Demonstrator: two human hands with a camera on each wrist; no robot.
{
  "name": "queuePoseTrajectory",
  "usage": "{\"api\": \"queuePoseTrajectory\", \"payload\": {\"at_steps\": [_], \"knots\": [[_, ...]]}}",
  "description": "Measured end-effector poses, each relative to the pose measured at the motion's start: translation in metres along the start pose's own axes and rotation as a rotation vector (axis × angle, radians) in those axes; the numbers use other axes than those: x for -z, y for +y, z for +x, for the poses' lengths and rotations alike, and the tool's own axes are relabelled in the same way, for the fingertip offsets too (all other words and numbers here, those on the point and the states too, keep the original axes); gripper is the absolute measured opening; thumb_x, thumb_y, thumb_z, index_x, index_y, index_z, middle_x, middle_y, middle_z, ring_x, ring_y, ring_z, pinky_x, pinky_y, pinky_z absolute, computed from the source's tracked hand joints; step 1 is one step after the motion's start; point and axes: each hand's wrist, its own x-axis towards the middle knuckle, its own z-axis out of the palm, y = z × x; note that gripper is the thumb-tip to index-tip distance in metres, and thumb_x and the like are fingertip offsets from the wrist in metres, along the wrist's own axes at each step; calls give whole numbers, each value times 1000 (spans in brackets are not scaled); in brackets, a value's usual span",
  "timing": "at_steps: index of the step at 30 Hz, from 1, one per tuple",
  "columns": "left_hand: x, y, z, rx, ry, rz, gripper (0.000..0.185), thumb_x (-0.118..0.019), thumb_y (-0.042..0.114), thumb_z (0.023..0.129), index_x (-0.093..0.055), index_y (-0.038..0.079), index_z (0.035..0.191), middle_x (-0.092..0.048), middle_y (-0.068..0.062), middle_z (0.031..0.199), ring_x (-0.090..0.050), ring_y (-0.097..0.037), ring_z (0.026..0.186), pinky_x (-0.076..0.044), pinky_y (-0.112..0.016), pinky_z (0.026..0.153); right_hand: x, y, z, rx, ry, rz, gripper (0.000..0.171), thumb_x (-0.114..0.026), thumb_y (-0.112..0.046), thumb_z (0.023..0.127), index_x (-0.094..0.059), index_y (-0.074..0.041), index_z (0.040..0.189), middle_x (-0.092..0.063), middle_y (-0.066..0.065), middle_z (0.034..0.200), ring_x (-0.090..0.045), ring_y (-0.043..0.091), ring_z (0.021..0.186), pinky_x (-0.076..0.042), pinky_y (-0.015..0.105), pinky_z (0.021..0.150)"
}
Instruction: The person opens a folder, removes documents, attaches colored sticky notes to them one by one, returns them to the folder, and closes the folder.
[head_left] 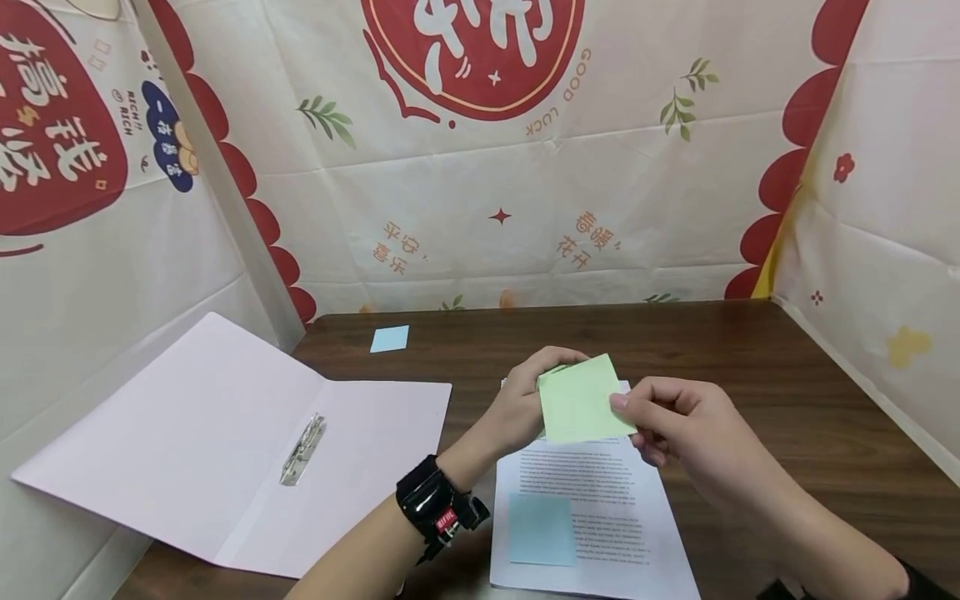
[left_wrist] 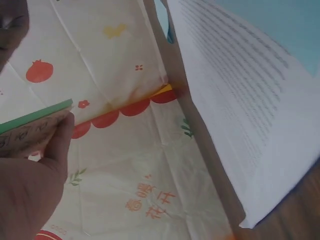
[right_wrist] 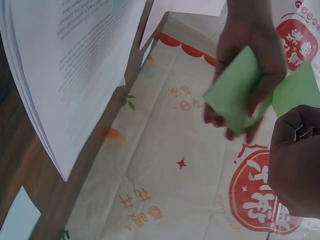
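Note:
My left hand (head_left: 525,400) holds a green sticky-note pad (head_left: 581,400) above the table, fingers curled round its back. In the right wrist view the same pad (right_wrist: 232,95) sits in those fingers. My right hand (head_left: 630,412) pinches the right edge of the top green note, thumb on its face; that note (right_wrist: 300,90) peels away from the pad above my right knuckles (right_wrist: 295,160). The left wrist view shows only the pad's green edge (left_wrist: 35,116) over my thumb (left_wrist: 57,145). Under both hands lies a stack of printed pages (head_left: 600,533) with a blue sticky note (head_left: 542,529) stuck on it.
An open pale folder (head_left: 187,433) with a metal clip (head_left: 302,450) lies at the left, partly leaning on the side wall. A second blue sticky note (head_left: 390,338) lies near the back of the dark wooden table (head_left: 750,375). Printed cloth walls enclose three sides.

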Motion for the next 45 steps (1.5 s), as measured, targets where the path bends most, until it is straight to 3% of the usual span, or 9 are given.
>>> {"api": "queuePoseTrajectory", "payload": {"at_steps": [4,8,10,15,18,23,37,41,45], "knots": [[8,-6,-1,81,93,-6,23,-54,15,109,-70,7,124,-65,-12,133,-66,-12,102,-58,-24,81,3,7,-7,-14,70,-116,22,-73,-26,103,-76,-5,97,-56,-2,69,-48,14,59,-43,28,51],[18,-9,-7,16,71,158,18,-57,17,109,-72,9,115,-62,-7,132,-65,-17,112,-59,-35,96,10,32,-7,-168,21,-237,28,-75,-30,101,-77,-3,108,-61,-3,71,-47,10,57,-41,26,51],[20,-11,-12,-55,-7,395,17,-59,19,109,-73,13,116,-59,-5,136,-63,-17,108,-59,-35,96,12,49,-8,-245,-41,-285,29,-75,-31,101,-75,-2,105,-65,-1,73,-45,9,54,-40,24,49],[13,-15,-30,-310,-264,1173,23,-68,40,104,-75,30,124,-59,-2,142,-63,-17,109,-59,-29,86,20,83,-11,-354,-200,-363,30,-74,-31,100,-69,-3,92,-69,3,75,-37,9,48,-31,22,45],[5,-16,-40,-359,-395,1387,40,-70,60,97,-73,38,131,-60,1,141,-60,-16,115,-60,-30,87,23,91,-10,-361,-273,-352,30,-74,-30,100,-69,-3,89,-68,3,74,-33,9,48,-27,21,46],[-1,-15,-44,-312,-477,1469,59,-68,77,86,-70,43,134,-59,5,136,-57,-13,111,-57,-30,86,21,93,-7,-353,-347,-331,29,-74,-26,100,-67,-2,85,-68,2,72,-32,7,47,-27,20,45],[-10,-32,-35,-129,-656,1454,58,-57,81,88,-64,55,140,-61,6,132,-53,-13,108,-54,-35,87,12,93,9,-398,-316,-416,26,-77,-19,97,-64,-5,79,-70,3,67,-33,4,44,-28,18,45],[-11,-32,-32,-127,-672,1456,59,-57,81,88,-64,54,140,-62,5,132,-53,-13,107,-53,-34,86,6,93,9,-391,-248,-603,29,-82,-25,93,-67,-7,76,-67,3,60,-37,6,43,-30,18,44],[-10,-30,-31,-108,-689,1447,59,-57,81,89,-62,54,142,-60,4,136,-52,-13,108,-52,-33,86,-2,86,11,-239,-166,-921,28,-84,-32,91,-71,-10,80,-65,2,64,-50,11,51,-39,25,47]]}}
